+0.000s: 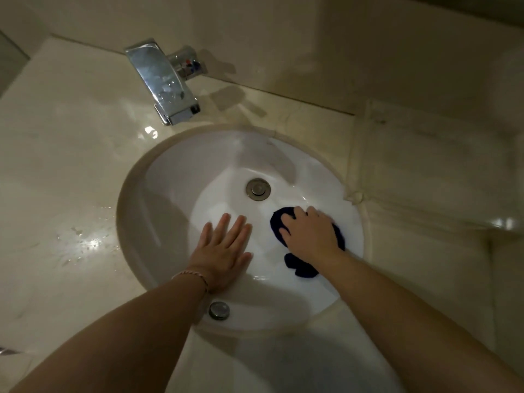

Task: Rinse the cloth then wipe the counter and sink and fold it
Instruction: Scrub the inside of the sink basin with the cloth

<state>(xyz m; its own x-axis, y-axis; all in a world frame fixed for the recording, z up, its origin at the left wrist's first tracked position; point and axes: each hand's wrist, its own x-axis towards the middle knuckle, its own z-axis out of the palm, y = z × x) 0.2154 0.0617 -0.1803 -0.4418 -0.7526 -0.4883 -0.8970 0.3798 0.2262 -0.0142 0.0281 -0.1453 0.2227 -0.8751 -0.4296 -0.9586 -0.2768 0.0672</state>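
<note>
The right hand [307, 231] presses a dark blue cloth [303, 268] against the right inner wall of the white sink [170, 177], fingers curled over it, while the left hand [224, 252] lies flat with fingers spread on the near wall. The sink wipe seems under way; water drops glisten on the counter [56, 165], and folding is not yet done. The tap [167, 80] stands dry, and only the drain [258, 189] interrupts the bowl.

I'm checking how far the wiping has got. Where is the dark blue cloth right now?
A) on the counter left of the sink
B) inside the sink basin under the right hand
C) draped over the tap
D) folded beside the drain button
B: the right hand presses the dark blue cloth against the inner wall of the sink, right of the drain.
</note>
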